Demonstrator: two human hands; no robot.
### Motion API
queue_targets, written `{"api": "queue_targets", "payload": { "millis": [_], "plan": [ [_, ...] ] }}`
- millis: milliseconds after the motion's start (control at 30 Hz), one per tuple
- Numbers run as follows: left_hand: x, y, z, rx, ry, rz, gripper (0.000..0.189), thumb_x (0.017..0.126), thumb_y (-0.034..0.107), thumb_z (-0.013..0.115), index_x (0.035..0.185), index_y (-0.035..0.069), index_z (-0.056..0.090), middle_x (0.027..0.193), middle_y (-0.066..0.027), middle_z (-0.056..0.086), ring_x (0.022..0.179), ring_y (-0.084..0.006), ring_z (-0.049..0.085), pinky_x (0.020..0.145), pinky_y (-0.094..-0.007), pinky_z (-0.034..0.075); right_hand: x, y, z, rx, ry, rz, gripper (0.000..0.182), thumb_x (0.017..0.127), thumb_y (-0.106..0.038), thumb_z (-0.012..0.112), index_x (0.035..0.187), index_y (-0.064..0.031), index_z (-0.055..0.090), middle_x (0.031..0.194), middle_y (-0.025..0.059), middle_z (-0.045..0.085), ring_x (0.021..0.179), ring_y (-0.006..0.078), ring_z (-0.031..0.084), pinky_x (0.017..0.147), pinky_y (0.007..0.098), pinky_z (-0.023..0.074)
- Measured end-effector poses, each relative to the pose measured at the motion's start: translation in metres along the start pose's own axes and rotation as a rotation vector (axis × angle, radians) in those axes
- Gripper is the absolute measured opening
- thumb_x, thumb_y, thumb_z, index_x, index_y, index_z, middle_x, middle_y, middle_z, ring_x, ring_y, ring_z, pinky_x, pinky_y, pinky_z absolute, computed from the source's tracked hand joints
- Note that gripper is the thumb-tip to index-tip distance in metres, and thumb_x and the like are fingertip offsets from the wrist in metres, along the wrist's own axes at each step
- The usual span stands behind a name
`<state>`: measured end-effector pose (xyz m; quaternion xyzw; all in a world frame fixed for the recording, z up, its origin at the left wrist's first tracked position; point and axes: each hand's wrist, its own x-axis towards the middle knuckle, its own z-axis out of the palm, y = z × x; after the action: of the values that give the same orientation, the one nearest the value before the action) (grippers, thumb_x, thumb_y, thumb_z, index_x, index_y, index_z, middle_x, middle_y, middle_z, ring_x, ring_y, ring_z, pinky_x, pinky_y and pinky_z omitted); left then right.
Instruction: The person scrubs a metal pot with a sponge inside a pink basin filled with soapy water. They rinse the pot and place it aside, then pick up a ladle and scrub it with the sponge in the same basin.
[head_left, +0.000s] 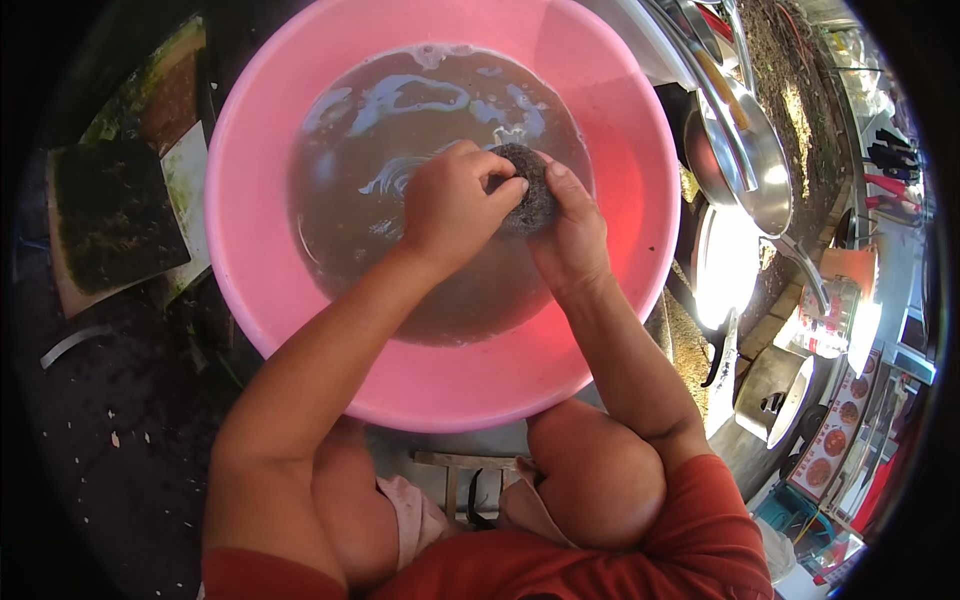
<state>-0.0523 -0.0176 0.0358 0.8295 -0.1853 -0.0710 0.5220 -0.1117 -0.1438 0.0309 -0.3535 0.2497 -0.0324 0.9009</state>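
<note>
A large pink plastic basin (442, 382) stands before my knees, with murky brown water (352, 247) and patches of foam in it. Over the water I hold a round, dark grey scouring pad (534, 206), which looks like steel wool. My right hand (574, 229) cups it from the right, thumb along its upper edge. From the left, my left hand (454, 202) pinches at the pad with thumb and curled fingers. The far side of the pad and some of my right fingers are hidden. Whatever lies under the cloudy water cannot be seen.
Right of the basin lie a steel frying pan (772, 180), a sunlit, overexposed round pan or lid (724, 262) and a metal pot (757, 397). A clear plastic container (645, 45) touches the upper right rim. Mossy slabs (112, 217) lie at left. A low stool (465, 461) shows between my legs.
</note>
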Motion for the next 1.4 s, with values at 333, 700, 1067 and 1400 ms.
{"api": "queue_targets", "payload": {
  "millis": [333,700,1067,1400],
  "plan": [
    [0.003,-0.009,0.012,-0.123,0.020,-0.090,0.009,0.070,0.011,0.063,0.074,0.003,0.063,0.062,-0.0088,0.061,0.053,-0.0193,0.058,0.053,-0.0323,0.045,-0.001,0.006,-0.008,-0.096,0.006,-0.058,0.029,0.092,-0.016,0.050,0.113,0.0031,0.052,0.108,0.0120,0.059,0.101,0.0203,0.056,0.092,0.0335,0.0438],
    [-0.008,-0.024,0.010,-0.287,-0.179,-0.205,0.033,0.077,0.022,0.066,0.103,0.004,0.059,0.092,-0.0143,0.065,0.086,-0.0254,0.063,0.073,-0.0345,0.049,-0.001,0.003,-0.020,0.148,0.072,0.093,0.025,0.086,-0.015,0.058,0.108,-0.0020,0.055,0.104,0.0102,0.058,0.099,0.0231,0.055,0.092,0.0372,0.0442],
    [-0.005,-0.013,-0.007,0.139,0.046,0.391,0.011,0.072,0.007,0.060,0.083,0.008,0.061,0.088,-0.0095,0.061,0.085,-0.0273,0.058,0.068,-0.0368,0.048,0.002,0.008,-0.025,0.220,0.153,0.160,0.021,0.087,-0.014,0.057,0.106,-0.0032,0.056,0.102,0.0093,0.059,0.096,0.0225,0.056,0.090,0.0365,0.0457],
    [0.002,-0.024,0.000,0.257,0.024,0.528,0.007,0.069,0.004,0.066,0.074,0.007,0.062,0.071,-0.0068,0.054,0.068,-0.0276,0.054,0.059,-0.0391,0.043,-0.004,0.014,-0.014,0.076,0.133,0.043,0.021,0.088,-0.011,0.056,0.105,0.0023,0.055,0.101,0.0096,0.059,0.096,0.0204,0.056,0.087,0.0350,0.0459]
  ]
}}
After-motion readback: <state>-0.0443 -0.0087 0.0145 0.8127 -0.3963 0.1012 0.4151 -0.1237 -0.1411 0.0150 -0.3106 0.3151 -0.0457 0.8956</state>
